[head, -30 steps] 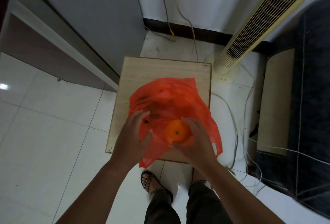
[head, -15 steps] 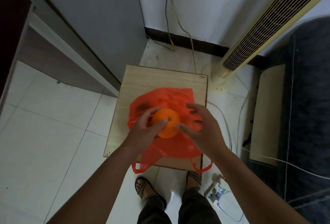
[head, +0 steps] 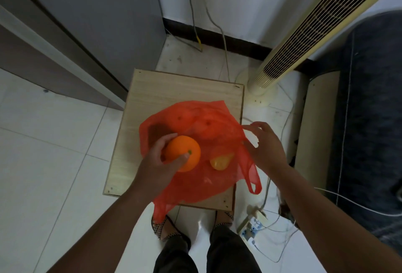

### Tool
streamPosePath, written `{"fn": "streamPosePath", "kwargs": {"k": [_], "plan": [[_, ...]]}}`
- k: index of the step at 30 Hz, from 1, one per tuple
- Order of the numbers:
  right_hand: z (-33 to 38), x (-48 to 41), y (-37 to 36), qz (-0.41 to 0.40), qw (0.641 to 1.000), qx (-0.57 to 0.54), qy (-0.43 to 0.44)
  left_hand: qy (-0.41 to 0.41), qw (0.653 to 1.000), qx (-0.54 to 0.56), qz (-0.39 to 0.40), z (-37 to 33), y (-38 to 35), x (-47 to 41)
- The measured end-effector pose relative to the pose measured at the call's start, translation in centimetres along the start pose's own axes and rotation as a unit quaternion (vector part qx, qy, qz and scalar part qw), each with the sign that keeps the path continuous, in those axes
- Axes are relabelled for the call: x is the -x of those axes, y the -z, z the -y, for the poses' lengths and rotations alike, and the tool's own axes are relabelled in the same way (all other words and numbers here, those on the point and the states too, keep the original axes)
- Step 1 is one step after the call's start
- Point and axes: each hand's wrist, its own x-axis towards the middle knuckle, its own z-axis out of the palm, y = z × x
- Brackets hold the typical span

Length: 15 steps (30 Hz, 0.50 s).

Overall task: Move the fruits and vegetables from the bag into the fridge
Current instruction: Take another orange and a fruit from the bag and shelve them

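Note:
An orange (head: 184, 152) is gripped by my left hand (head: 157, 161), thumb and fingers curled round it, above the left side of a red plastic bag (head: 202, 177). The bag lies on a small wooden stool (head: 165, 92). Through the bag's mouth a yellow fruit (head: 220, 161) shows, and two round fruits (head: 196, 122) bulge under the plastic farther back. My right hand (head: 266, 148) hovers at the bag's right edge with fingers spread and relaxed, holding nothing. The grey fridge (head: 91, 11) stands at the upper left, its door shut.
A tall cream tower fan (head: 315, 24) stands right of the stool. Cables and a power strip (head: 253, 221) lie on the white tiled floor. A dark sofa (head: 374, 120) fills the right side. My feet (head: 167, 227) are below the stool.
The orange passed from my right hand to my left hand and came out of the bag. My right hand let go and moved to the bag's right edge.

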Motion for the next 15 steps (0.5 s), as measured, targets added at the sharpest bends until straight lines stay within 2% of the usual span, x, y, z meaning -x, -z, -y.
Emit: {"fn": "streamPosePath", "kwargs": {"k": [5,7,12,15], "plan": [[-0.4,-1.9,-0.9,-0.041,0.998,0.046,-0.001,-0.014,0.999,0.002,0.041,-0.6,-2.6,-0.7],[-0.2,-2.5,-1.4,-0.052,0.997,0.043,0.026,-0.011,0.999,-0.010,0.039,-0.5,-2.7,-1.2],[0.4,-0.9,-1.4,0.014,0.987,-0.052,0.153,0.010,1.000,-0.024,0.004,0.5,-1.6,-2.0],[0.0,1.5,-1.5,0.075,0.974,-0.047,0.207,0.028,0.999,-0.022,-0.011,0.8,-1.3,-1.7]]}}
